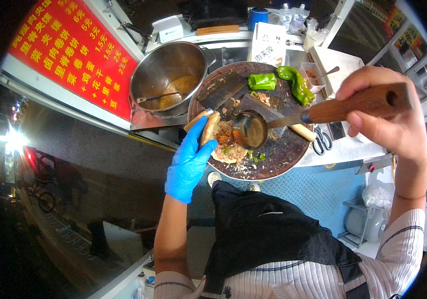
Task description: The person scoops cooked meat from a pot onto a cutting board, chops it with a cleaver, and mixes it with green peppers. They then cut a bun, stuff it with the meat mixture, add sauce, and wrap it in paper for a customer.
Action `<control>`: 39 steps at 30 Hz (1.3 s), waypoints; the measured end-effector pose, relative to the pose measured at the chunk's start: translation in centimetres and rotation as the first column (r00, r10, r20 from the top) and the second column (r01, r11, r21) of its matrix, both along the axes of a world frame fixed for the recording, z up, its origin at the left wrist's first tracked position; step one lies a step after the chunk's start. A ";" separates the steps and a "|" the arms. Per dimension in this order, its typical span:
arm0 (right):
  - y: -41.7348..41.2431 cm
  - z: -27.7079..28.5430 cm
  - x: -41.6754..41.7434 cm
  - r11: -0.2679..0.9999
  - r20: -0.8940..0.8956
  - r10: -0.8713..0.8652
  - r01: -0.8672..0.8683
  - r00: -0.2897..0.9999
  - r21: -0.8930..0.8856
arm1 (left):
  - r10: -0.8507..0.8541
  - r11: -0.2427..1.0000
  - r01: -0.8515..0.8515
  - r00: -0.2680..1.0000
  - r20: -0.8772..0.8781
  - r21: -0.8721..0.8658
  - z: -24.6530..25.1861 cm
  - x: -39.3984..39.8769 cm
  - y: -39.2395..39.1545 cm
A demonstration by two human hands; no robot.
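Observation:
My left hand point(188, 160), in a blue glove, holds a split flatbread bun point(209, 129) open at the left edge of a round chopping block point(273, 159). Chopped meat point(225, 135) fills the bun. My bare right hand point(381, 108) grips the wooden handle of a metal ladle point(251, 130), whose bowl is tilted against the filling. Two cleavers lie on the block: a dark one point(222, 91) at the upper left and one point(260, 106) partly behind the ladle. Green peppers point(262, 82) lie at the block's far side, and chopped bits lie near the bun.
Left of the block stands a deep steel pot point(168, 74) with brown liquid and a utensil. At right are black-handled scissors point(322, 141), a phone point(336, 130) and a plastic tub point(312, 76) with a spoon. A paper bag point(267, 45) stands behind the block.

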State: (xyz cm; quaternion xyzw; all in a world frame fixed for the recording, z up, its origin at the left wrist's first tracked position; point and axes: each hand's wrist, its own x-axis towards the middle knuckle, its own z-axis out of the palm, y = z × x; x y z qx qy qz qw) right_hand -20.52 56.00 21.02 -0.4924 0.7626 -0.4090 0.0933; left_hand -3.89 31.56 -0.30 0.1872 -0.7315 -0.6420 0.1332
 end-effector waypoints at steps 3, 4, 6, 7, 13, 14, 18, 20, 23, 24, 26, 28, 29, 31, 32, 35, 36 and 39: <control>-0.2 0.5 0.6 1.000 -0.096 -0.014 0.015 0.995 0.007 | 0.000 0.999 -0.001 1.000 -0.028 -0.034 -1.3 0.0 -0.7; -0.2 0.5 0.4 1.000 -0.131 -0.012 0.013 0.991 0.007 | -0.007 1.000 0.006 0.999 -0.032 -0.029 -1.3 -0.1 -0.8; -0.5 0.7 0.7 0.999 -0.133 -0.030 0.035 0.991 0.031 | -0.020 1.000 0.020 0.999 -0.037 -0.018 -1.2 -0.3 -1.0; -0.8 0.9 1.0 0.996 -0.122 -0.062 0.069 0.991 0.057 | -0.042 0.993 0.040 0.999 -0.022 -0.109 -1.2 -0.4 -1.1; -2.4 2.7 1.3 0.962 -0.264 -0.205 0.243 0.943 0.122 | -0.241 0.580 0.321 0.946 0.219 -0.749 1.9 -1.6 0.8; -2.8 3.2 1.5 0.940 -0.279 -0.288 0.325 0.916 0.099 | -0.259 0.483 0.346 0.934 0.246 -0.805 1.5 -2.2 1.5; -10.4 0.4 -1.9 0.981 -0.075 -0.146 0.135 0.986 -0.138 | -0.239 0.422 0.299 0.947 0.213 -0.856 -0.2 -1.1 -0.1; -17.4 -1.7 -1.8 0.990 0.098 -0.099 0.108 0.990 -0.095 | -0.216 0.602 0.282 0.958 0.187 -0.747 1.0 0.4 -2.7; -26.5 -10.8 -5.4 0.999 -0.132 0.038 -0.035 0.990 0.022 | -0.010 0.801 0.040 0.999 0.054 -0.598 1.3 2.8 -7.4; -28.9 -13.9 -5.8 0.998 -0.187 0.041 -0.032 0.981 0.051 | 0.104 0.770 -0.004 0.987 0.119 -0.638 0.3 4.6 -9.2; -32.2 -18.1 -5.9 0.980 -0.247 0.135 -0.093 0.959 0.175 | 0.285 0.713 -0.087 0.943 0.174 -0.696 -2.7 8.6 -12.5; -34.5 -22.2 -6.4 0.949 -0.246 0.192 -0.116 0.950 0.292 | 0.404 0.740 -0.125 0.868 0.288 -0.661 -6.1 13.0 -15.8; -34.8 -23.7 -6.5 0.931 -0.253 0.174 -0.075 0.952 0.357 | 0.433 0.788 -0.122 0.806 0.402 -0.604 -8.1 15.3 -17.3; -34.9 -25.6 -7.1 0.922 -0.247 0.176 -0.071 0.953 0.382 | 0.489 0.860 -0.178 0.554 0.674 -0.478 -11.3 18.7 -19.6; -34.7 -25.6 -7.4 0.912 -0.226 0.197 -0.094 0.954 0.399 | 0.487 0.865 -0.154 0.484 0.727 -0.477 -13.3 20.6 -20.7; -33.8 -25.2 -9.1 0.812 -0.215 0.432 -0.275 0.876 0.514 | 0.423 0.902 -0.073 0.345 0.838 -0.425 -17.6 24.5 -22.7; -32.6 -24.8 -10.5 0.827 -0.217 0.428 -0.284 0.877 0.485 | 0.381 0.920 -0.042 0.327 0.865 -0.389 -18.4 24.5 -23.0; -27.4 -25.4 -20.0 0.702 -0.409 0.134 0.204 0.903 0.682 | 0.272 0.953 0.039 0.334 0.903 -0.301 -19.3 23.1 -24.0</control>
